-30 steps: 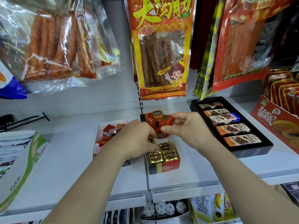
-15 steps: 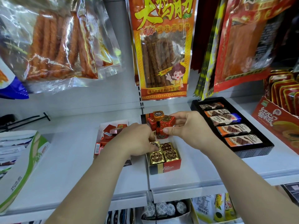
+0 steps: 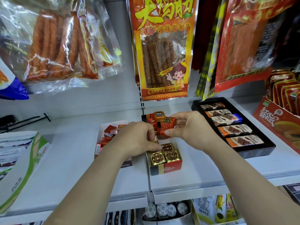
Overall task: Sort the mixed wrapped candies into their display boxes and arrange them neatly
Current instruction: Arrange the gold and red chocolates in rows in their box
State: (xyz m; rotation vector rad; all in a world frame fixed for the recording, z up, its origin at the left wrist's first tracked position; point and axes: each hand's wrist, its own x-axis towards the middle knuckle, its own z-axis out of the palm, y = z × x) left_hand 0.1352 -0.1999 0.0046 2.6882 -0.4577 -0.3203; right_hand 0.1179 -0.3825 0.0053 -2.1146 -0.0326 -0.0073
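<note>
Pinched tight, the grip of the right hand (image 3: 193, 127) was clamped on a cluster of red-wrapped candies (image 3: 168, 125). It held them just above the rear of the Tileo display box (image 3: 165, 167), which stood near the front edge of the shelf (image 3: 65, 159). They were probably lifted clear so that the gold candies (image 3: 164, 155) beneath could be squared up. The left hand (image 3: 136, 140) curled down into the box's left row, its thumb lying beside a gold candy; whether its grip had closed on one could not be told. An orange candy (image 3: 159, 114) perched at the box's back end. Against a second earlier, little differed: the right hand stayed put with its red cluster, while the left had sunk slightly from that cluster toward the gold rows.
</note>
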